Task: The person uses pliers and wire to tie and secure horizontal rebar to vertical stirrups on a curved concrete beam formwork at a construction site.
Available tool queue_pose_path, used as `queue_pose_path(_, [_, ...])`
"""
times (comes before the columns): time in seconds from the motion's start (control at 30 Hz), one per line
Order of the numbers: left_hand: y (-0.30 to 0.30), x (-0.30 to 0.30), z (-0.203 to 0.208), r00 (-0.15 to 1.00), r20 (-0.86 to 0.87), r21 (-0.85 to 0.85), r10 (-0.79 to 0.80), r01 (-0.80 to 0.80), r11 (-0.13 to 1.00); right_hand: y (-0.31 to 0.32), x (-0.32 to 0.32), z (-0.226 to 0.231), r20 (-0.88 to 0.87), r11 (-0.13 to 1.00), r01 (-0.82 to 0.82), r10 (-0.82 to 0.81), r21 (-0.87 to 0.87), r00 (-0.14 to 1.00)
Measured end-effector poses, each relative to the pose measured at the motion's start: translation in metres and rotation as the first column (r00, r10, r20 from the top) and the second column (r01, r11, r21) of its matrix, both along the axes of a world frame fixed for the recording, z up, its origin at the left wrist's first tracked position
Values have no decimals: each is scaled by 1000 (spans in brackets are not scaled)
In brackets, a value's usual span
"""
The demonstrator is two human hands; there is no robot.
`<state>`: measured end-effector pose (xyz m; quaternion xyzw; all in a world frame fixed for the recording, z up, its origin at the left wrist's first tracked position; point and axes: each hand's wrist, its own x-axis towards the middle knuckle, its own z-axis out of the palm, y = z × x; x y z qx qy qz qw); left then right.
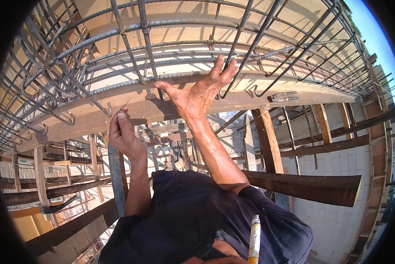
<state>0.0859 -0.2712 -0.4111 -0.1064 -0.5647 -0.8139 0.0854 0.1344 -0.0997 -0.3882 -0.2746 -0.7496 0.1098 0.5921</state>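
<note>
My right hand is spread wide at the front of a rebar cage. Its thumb stretches left to one steel stirrup, while its fingertips reach another stirrup on the right. It grips nothing that I can see. Lower and to the left, my left hand pinches a thin piece of wire between thumb and finger, just in front of the timber beam. Hooked stirrup ends hang over that beam. A pair of pincers lies on the beam to the right of my right hand.
Long ribbed bars run across the cage, with plywood behind. Wooden posts and a dark plank stand below the beam. A pale block surface shows far down at right. A cigarette juts up at the lower edge.
</note>
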Motion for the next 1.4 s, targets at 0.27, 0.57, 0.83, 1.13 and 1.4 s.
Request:
queue_pose_path(0.27, [-2,-3,3,999,27,36,-21,20,999,1,4,11,18,999,38,-38,26,999])
queue_pose_path(0.57, [-5,0,10,999,24,10,-35,34,999,-1,21,21,78,999,-27,30,-34,996])
queue_pose_path(0.83, [4,20,19,989,3,-16,-150,150,989,50,102,-29,-162,956,-91,47,-279,986])
queue_pose_path(1.13, [52,61,22,855,23,-191,-518,512,837,60,114,-16,-115,884,-175,138,-433,984])
queue_pose_path(1.4, [128,67,2,573,327,149,-751,754,640,71,140,-4,-131,821,-166,112,-547,985])
